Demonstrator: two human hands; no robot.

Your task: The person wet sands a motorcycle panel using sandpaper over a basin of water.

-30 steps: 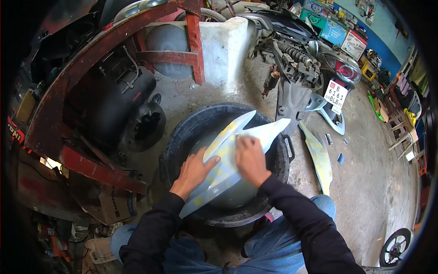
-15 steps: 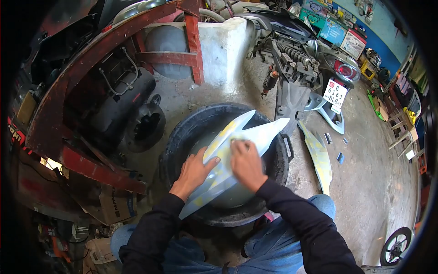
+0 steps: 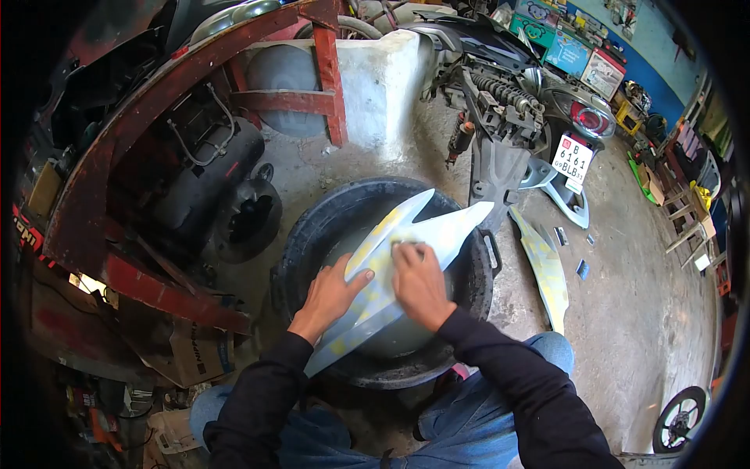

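Observation:
A white motorcycle fairing panel [image 3: 381, 266] with yellow patches lies slantwise over a black tub [image 3: 291, 250], its two pointed ends at the far side. My left hand [image 3: 324, 301] is closed on the panel's left edge, thumb across the top. On the panel's upper face presses my right hand [image 3: 419, 285], fingers curled and slightly blurred. A small dark bit shows at its fingertips, too hidden to name. Cloudy water [image 3: 398, 341] shows in the tub below the panel.
To the right, a similar panel [image 3: 541, 266] lies on the concrete floor beside small blue pieces [image 3: 583, 269]. A partly stripped motorcycle [image 3: 500, 117] stands beyond the tub. A red frame [image 3: 168, 293] surrounds a dark tank [image 3: 211, 164] on the left.
My right hand has shifted slightly left and toward me over the panel. My left hand keeps its hold, and the panel has barely moved.

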